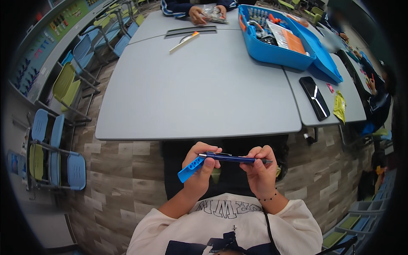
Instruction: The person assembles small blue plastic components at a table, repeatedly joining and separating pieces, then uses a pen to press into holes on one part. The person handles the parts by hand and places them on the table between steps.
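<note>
In front of my torso, below the table's near edge, a dark blue pen (229,158) is stretched nearly level between my two hands. My left hand (201,177) is closed, pinching the pen's clip end together with a bright blue plastic piece (191,169) that has a row of holes and a flat, wider end slanting down to the left. The pen's silver end touches or overlaps the holed part; whether it goes into a hole I cannot tell. My right hand (261,175) is closed on the pen's dark, narrow end, which sticks out past the fingers.
Ahead stands a grey table (191,93). On it are a blue case (272,55) of parts, a black phone (314,98), a yellow wrapper (339,106), a dark strip (191,31) and a pale stick (184,42). Across it, another person's hands (197,16) handle a clear bag (213,14).
</note>
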A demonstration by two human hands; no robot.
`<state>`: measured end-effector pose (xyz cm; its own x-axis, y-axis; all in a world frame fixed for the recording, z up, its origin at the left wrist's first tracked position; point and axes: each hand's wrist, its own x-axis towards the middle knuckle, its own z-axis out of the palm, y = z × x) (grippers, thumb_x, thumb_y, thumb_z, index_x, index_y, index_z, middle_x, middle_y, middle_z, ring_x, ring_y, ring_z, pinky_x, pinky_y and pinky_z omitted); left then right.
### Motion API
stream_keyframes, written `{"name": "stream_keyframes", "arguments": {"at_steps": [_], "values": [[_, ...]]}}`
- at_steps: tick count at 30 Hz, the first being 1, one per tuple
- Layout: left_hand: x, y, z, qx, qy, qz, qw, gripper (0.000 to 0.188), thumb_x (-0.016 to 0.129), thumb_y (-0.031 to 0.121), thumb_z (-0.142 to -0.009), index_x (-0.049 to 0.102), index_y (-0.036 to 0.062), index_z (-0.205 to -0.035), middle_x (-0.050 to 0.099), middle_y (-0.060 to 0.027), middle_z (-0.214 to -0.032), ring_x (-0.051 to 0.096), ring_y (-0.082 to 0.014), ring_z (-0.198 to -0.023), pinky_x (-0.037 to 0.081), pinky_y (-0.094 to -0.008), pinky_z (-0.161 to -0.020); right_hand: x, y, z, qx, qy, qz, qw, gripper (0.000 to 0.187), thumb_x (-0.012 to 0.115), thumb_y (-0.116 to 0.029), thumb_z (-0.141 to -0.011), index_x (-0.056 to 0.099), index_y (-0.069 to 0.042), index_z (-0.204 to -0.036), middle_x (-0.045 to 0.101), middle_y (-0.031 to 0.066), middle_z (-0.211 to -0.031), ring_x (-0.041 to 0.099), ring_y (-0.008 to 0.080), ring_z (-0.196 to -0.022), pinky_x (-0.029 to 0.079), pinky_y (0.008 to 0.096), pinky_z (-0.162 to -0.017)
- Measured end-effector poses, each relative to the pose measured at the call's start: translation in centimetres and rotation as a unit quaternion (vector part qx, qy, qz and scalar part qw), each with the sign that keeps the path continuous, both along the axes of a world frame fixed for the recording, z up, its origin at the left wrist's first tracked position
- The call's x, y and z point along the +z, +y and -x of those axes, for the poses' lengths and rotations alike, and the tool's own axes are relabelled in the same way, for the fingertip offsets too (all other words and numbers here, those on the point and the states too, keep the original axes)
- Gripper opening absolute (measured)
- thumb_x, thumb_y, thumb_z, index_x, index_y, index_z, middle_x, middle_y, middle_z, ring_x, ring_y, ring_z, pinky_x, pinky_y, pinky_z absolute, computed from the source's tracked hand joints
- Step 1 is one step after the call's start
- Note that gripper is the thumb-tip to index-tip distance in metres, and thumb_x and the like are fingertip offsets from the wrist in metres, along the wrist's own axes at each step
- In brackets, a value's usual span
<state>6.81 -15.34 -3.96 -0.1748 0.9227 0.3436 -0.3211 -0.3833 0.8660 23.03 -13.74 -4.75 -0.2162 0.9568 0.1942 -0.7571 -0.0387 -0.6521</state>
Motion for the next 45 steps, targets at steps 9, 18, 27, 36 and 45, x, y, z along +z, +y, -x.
{"name": "stream_keyframes", "arguments": {"at_steps": [9,18,27,36,45], "values": [[1.6,1.0,2.8,-0.044,0.186,-0.042,0.981,0.020,0.059,0.016,-0.087,0.065,0.0002,-0.099,0.057,-0.0063,-0.081,0.055,-0.0147,-0.076,0.041,-0.0327,-0.092,2.9,1.3,-2.4,0.272,-0.348,-0.058,0.895,0.026,0.057,-0.017,-0.090,0.056,0.000,-0.110,0.063,0.0084,-0.096,0.062,0.0157,-0.090,0.048,0.0278,-0.084],[1.1,0.9,2.4,-0.101,0.156,0.004,0.983,0.019,0.058,0.011,-0.085,0.064,-0.0025,-0.096,0.057,-0.0064,-0.079,0.053,-0.0132,-0.071,0.043,-0.0273,-0.073,0.9,1.5,0.0,0.397,-0.064,0.119,0.908,0.034,0.045,-0.017,-0.097,0.050,0.005,-0.122,0.059,0.0057,-0.080,0.051,0.0086,-0.058,0.043,0.0200,-0.052],[0.0,0.6,2.1,-0.069,0.098,0.021,0.993,0.016,0.057,0.013,-0.087,0.062,-0.0018,-0.091,0.061,-0.0096,-0.086,0.056,-0.0163,-0.078,0.038,-0.0419,-0.099,1.0,0.7,-0.1,0.438,0.011,0.162,0.884,0.041,0.046,-0.017,-0.097,0.044,0.010,-0.128,0.055,0.0037,-0.077,0.048,0.0069,-0.057,0.040,0.0206,-0.050],[-0.2,1.3,1.7,-0.089,0.107,-0.005,0.990,0.018,0.064,0.020,-0.088,0.061,0.0020,-0.086,0.055,-0.0033,-0.076,0.054,-0.0109,-0.068,0.041,-0.0426,-0.097,-0.4,0.7,0.3,0.423,0.008,0.169,0.890,0.037,0.045,-0.018,-0.098,0.048,0.010,-0.122,0.051,0.0010,-0.076,0.040,0.0045,-0.057,0.033,0.0190,-0.050],[-1.1,1.3,1.6,-0.097,0.077,0.010,0.992,0.018,0.064,0.018,-0.088,0.061,0.0005,-0.088,0.058,-0.0043,-0.082,0.057,-0.0121,-0.074,0.044,-0.0355,-0.093,-1.8,0.2,0.5,0.465,0.072,0.187,0.862,0.030,0.043,-0.024,-0.099,0.054,0.003,-0.106,0.042,-0.0018,-0.068,0.031,0.0043,-0.052,0.027,0.0196,-0.046]]}}
